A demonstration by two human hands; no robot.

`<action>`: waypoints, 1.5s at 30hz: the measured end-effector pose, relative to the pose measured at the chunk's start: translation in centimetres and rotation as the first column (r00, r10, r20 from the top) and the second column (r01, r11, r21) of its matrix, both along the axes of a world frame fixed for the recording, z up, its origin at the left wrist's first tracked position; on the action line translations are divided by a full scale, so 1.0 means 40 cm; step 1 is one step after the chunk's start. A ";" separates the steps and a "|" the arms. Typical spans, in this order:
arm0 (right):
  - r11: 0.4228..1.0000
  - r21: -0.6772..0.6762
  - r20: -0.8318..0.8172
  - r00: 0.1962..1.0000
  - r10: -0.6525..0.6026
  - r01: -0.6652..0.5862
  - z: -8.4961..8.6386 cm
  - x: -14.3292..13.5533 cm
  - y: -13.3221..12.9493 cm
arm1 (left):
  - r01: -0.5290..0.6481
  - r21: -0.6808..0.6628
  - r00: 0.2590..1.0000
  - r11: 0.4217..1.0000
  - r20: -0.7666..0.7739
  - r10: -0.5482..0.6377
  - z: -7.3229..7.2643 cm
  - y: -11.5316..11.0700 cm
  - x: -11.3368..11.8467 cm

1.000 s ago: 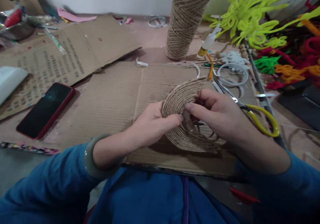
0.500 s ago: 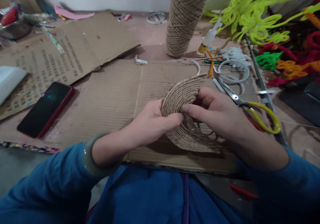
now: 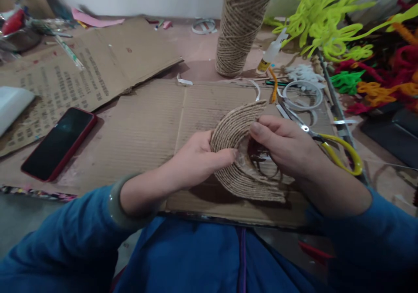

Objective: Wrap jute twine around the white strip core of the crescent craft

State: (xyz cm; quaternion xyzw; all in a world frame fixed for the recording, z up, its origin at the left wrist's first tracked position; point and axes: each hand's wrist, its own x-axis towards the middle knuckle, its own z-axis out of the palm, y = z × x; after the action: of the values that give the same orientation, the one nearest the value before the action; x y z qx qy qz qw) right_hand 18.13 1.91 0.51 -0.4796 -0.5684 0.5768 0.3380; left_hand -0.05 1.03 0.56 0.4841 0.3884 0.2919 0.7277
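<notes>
My left hand point(image 3: 209, 156) grips the curved left side of a C-shaped piece covered in rows of jute twine point(image 3: 228, 129), its thumb on the inner edge and its fingers hidden underneath. The piece is held above the cardboard with its opening to the right. Inside the curve, my right hand point(image 3: 282, 145) is closed in a pinch near the upper arm of the piece. A thin brown strand of twine point(image 3: 277, 173) loops below those fingers; the pinched part itself is hidden. Yellow-handled scissors point(image 3: 342, 149) lie just beyond my right hand.
A cardboard sheet point(image 3: 140, 123) lies under my hands. A tall twine spool point(image 3: 241, 27) and a glue bottle point(image 3: 271, 53) stand behind, beside a white tape ring point(image 3: 303, 95). A phone point(image 3: 58, 144) lies left; bright pipe-cleaner flowers point(image 3: 326, 18) fill the right.
My right hand has drawn back slightly right and up from the inner edge, its thumb now farther from my left thumb. My left hand keeps its grip on the piece.
</notes>
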 end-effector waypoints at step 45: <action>0.998 -0.039 -0.034 0.998 -0.045 0.043 -0.016 -0.010 -0.002 | -0.047 -0.050 0.999 0.998 0.001 0.047 0.002 -0.003 0.004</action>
State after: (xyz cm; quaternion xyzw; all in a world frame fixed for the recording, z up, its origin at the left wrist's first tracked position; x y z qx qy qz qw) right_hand 17.72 1.81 -0.14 -0.4881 -0.5406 0.5883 0.3513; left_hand 0.10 0.89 0.65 0.4562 0.4062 0.2996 0.7329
